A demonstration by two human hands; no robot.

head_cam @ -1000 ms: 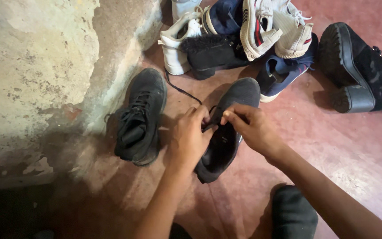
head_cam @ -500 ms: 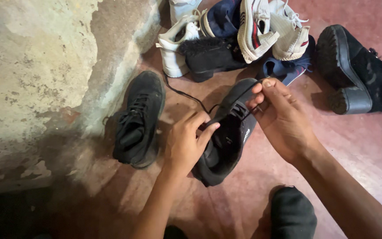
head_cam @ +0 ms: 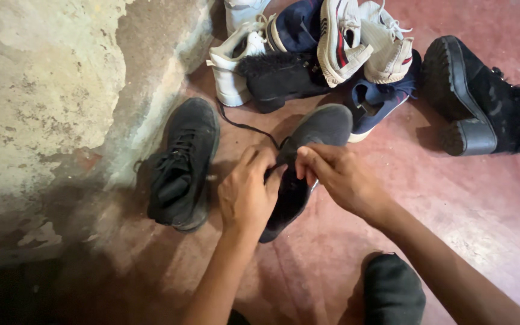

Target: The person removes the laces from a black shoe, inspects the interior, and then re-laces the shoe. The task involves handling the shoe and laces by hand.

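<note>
Hands at work on a dark grey sneaker (head_cam: 308,156) lying on a reddish floor (head_cam: 482,204). The person's left hand (head_cam: 247,194) and right hand (head_cam: 338,177) meet close together over the sneaker's open throat, fingers curled and pinched at the lacing area; exactly what each pinch grips is hidden by the fingers themselves. A black lace (head_cam: 242,124) trails away from the sneaker's throat toward the pile behind it.

Just beside the dark grey sneaker, on the side nearer the rough plastered wall (head_cam: 49,102), lies its laced mate (head_cam: 179,165), untouched, toe pointing away from the person. Beyond the sneaker's toe sits a heap of footwear: a white high-top shoe (head_cam: 230,72), a black fur-trimmed shoe (head_cam: 281,78), a white sneaker with striped side (head_cam: 338,39) turned sole-outward, a cream lace-up shoe (head_cam: 386,42), and a navy shoe (head_cam: 377,102) beneath them, touching the grey sneaker's toe. Well apart from the sneaker, away from the wall, a black platform boot with fluffy cuff (head_cam: 482,102) lies on its side. Near the sneaker's heel, a dark rounded toe (head_cam: 392,292) shows at the lower edge.
</note>
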